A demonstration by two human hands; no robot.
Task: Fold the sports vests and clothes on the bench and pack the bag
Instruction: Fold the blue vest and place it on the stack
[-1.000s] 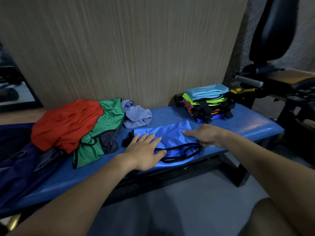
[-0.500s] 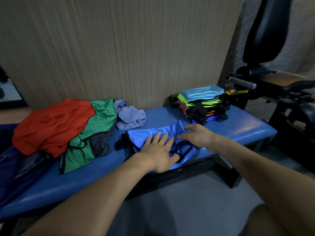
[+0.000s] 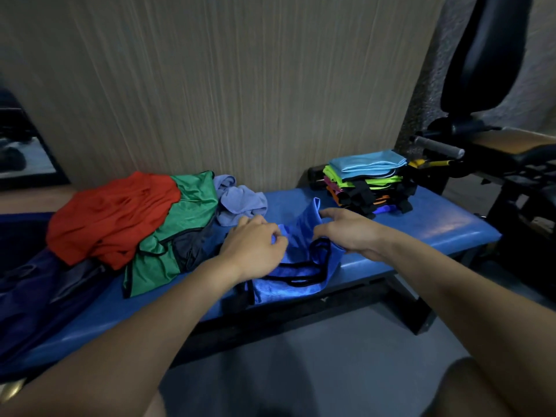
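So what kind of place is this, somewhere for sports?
Most likely a gym or its changing area. A padded blue bench stands against the wall, an exercise machine with a black padded backrest stands at the right, and a stack of folded sports vests in bright colours sits on the bench.

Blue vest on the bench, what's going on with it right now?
A person is folding the blue vest on the bench. The left hand pinches its cloth and the right hand lifts one edge up. A folded stack sits to the right; a red garment, green vest and lilac cloth wait unfolded on the left.
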